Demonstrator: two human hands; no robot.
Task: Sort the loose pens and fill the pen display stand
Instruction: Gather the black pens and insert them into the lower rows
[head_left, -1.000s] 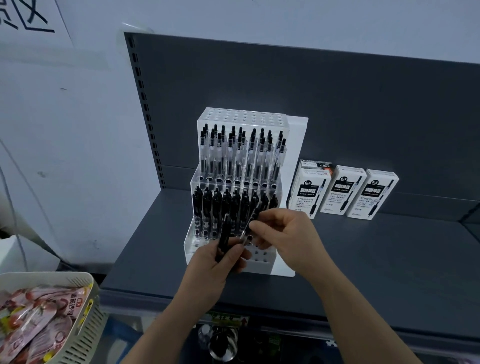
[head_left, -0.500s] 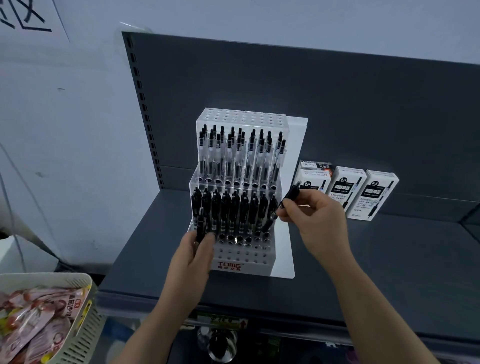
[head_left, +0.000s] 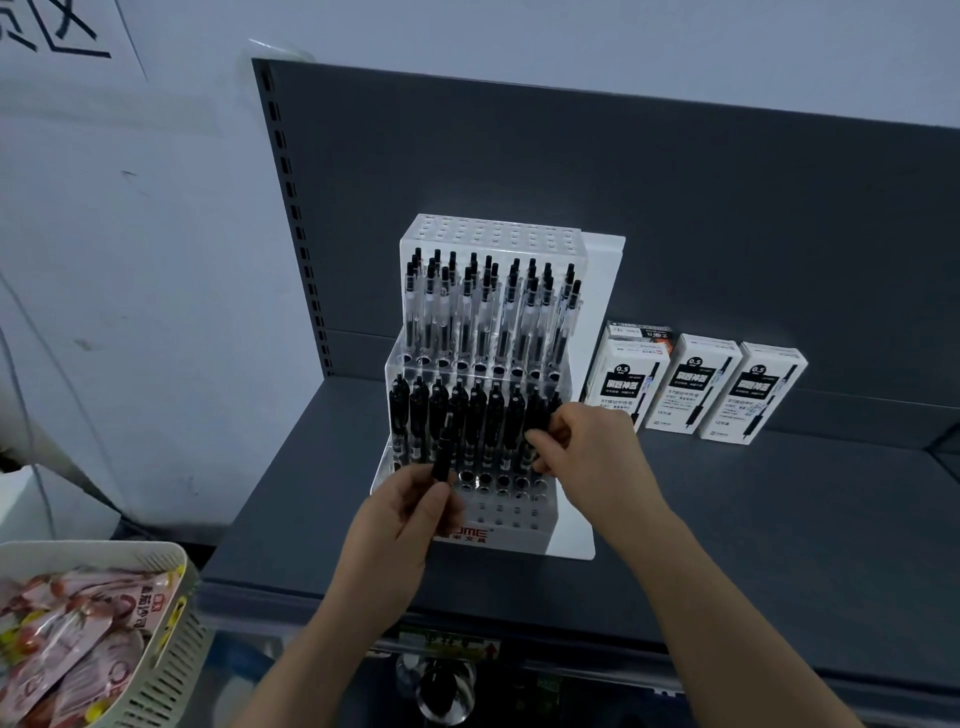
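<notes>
Because the slim black plastic pen (head_left: 443, 452) pinched upright in the left hand (head_left: 405, 525), before the clear tiered acrylic display stand (head_left: 493, 234), looks light, stiff and slick, a mid-barrel hold suits it, while the right hand (head_left: 592, 462) pinches a standing black pen (head_left: 536, 410) in its middle row.

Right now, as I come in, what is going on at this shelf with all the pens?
A person is filling the pen display stand on the grey shelf. The left hand holds a loose black pen upright before the stand. The right hand pinches a second black pen at the right end of the middle row. The upper row holds clear pens; the front holes are empty. Three white pen boxes stand to the right.
</notes>
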